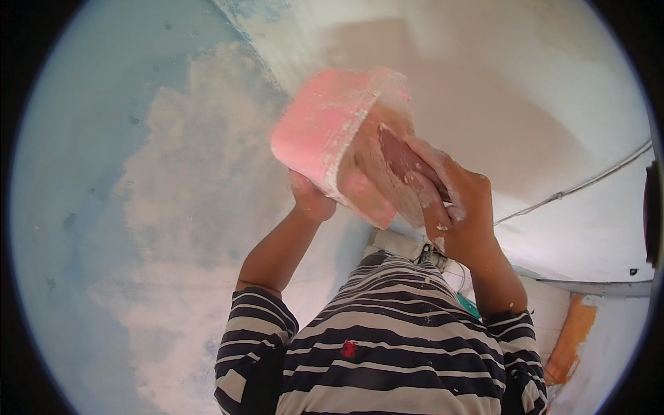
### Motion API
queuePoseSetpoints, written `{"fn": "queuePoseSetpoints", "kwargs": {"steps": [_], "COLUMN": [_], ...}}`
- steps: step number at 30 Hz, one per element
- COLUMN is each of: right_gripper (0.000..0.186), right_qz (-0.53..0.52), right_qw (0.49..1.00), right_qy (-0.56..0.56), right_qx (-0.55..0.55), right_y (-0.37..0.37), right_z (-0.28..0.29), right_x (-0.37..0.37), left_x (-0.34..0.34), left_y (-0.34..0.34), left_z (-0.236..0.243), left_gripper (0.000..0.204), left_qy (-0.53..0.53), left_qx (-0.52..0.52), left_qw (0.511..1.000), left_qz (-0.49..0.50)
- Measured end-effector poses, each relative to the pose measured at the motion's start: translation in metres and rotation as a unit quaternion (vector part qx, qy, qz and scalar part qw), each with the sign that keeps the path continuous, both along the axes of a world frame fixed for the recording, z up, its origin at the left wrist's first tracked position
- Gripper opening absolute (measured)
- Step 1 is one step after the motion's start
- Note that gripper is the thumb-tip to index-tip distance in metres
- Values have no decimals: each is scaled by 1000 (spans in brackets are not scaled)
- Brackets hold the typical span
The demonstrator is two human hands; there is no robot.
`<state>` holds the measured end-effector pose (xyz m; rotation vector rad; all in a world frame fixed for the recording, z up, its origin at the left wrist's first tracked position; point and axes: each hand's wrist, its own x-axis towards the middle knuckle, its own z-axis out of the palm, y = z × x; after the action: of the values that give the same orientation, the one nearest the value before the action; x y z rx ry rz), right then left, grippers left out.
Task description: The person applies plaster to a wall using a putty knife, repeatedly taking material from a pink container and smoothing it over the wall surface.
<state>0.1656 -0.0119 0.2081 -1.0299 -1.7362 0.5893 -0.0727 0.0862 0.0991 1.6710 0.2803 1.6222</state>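
A pink plastic tub (315,117), smeared with whitish plaster along its rim, is tilted in front of my chest with its mouth facing right. My left hand (311,197) grips it from below on the left; most of those fingers are behind the tub. My right hand (456,200) is at the tub's mouth, closed around a flat brownish scraper (401,152) that reaches inside. Pale plaster coats the right fingers and spots the wrist. The scraper's far end blends into the smeared inside wall, so its full shape is unclear.
On the left a blue wall (76,173) carries a broad whitish plaster patch (180,187). A pale surface spreads behind the tub, with a thin cable (574,190) crossing at right. An orange-brown panel (573,339) is at lower right, beside white tiles (543,304).
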Motion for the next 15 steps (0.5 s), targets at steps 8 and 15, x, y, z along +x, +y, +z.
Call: {"fn": "queuePoseSetpoints", "kwargs": {"steps": [8, 15], "right_gripper": [37, 43], "right_qz": [48, 36], "right_qw": [978, 902], "right_qy": [153, 396], "right_qx": [-134, -165], "right_y": [-21, -32], "right_z": [2, -31], "right_x": [6, 35], "left_x": [3, 23], "left_y": [-6, -18], "left_z": [-25, -29], "left_gripper": [72, 68], "left_qy": [75, -17], "left_qx": [-38, -92], "left_qw": [996, 992], "left_qz": [-7, -85]}}
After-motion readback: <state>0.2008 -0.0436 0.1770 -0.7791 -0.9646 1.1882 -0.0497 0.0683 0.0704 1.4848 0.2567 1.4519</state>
